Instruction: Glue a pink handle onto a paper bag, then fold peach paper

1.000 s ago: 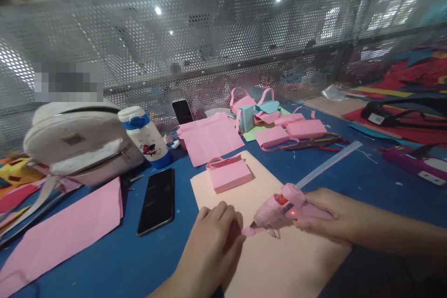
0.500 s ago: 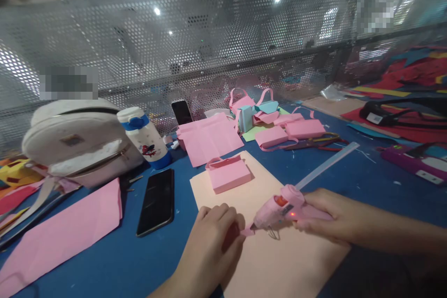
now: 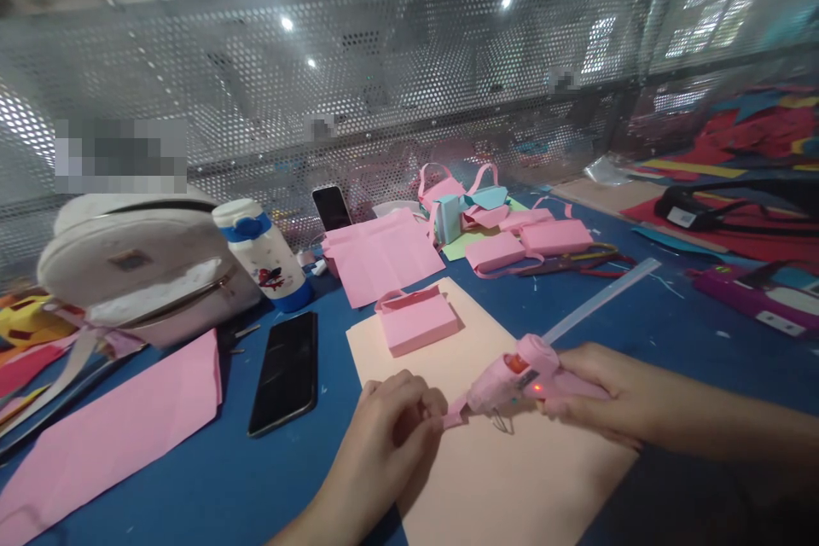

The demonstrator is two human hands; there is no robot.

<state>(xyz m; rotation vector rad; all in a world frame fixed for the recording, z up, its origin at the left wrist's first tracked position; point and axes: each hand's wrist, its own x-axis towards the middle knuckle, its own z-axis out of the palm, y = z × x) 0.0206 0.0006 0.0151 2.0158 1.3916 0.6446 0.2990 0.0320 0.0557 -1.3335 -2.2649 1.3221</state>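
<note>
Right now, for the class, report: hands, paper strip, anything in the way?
Left hand pinching pink paper strip. Right hand gripping pink glue gun, nozzle at strip. Pink paper bag beyond, on peach sheet, not between the hands.

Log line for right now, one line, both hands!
left hand: holding strip | right hand: holding glue gun | glue gun: tip at strip | box: on peach paper

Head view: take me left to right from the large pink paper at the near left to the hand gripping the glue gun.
Large pink paper → black phone lying flat → left hand → pink paper strip → pink glue gun → right hand.
</note>
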